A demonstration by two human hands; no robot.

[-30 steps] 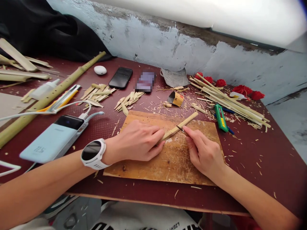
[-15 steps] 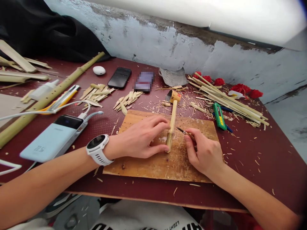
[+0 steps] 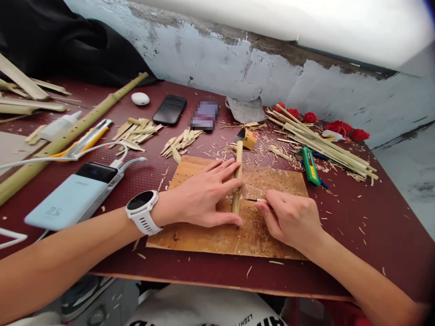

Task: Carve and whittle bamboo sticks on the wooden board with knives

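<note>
My left hand [image 3: 204, 197], with a white watch [image 3: 141, 211] on its wrist, pins a short bamboo stick [image 3: 237, 174] against a scarred wooden cutting board [image 3: 272, 179]. The stick lies almost straight away from me, thumb at its near end and fingers over its middle. My right hand [image 3: 292, 219] rests on the board just right of the stick and grips a small knife [image 3: 253, 199]. The blade points left, its tip a short way from the stick.
A light blue power bank [image 3: 70, 199] with cables lies at the left, beside a long bamboo pole [image 3: 68, 138] and a yellow cutter [image 3: 88, 141]. Behind are bamboo chips [image 3: 181, 140], a black phone [image 3: 169, 109], a tape roll [image 3: 249, 138], a green cutter [image 3: 310, 165], thin sticks [image 3: 322, 142] and red flowers [image 3: 343, 127].
My left hand has swung the stick from slanting up-right to nearly straight away from me. My right hand drew back with the knife, whose blade now points left at the stick.
</note>
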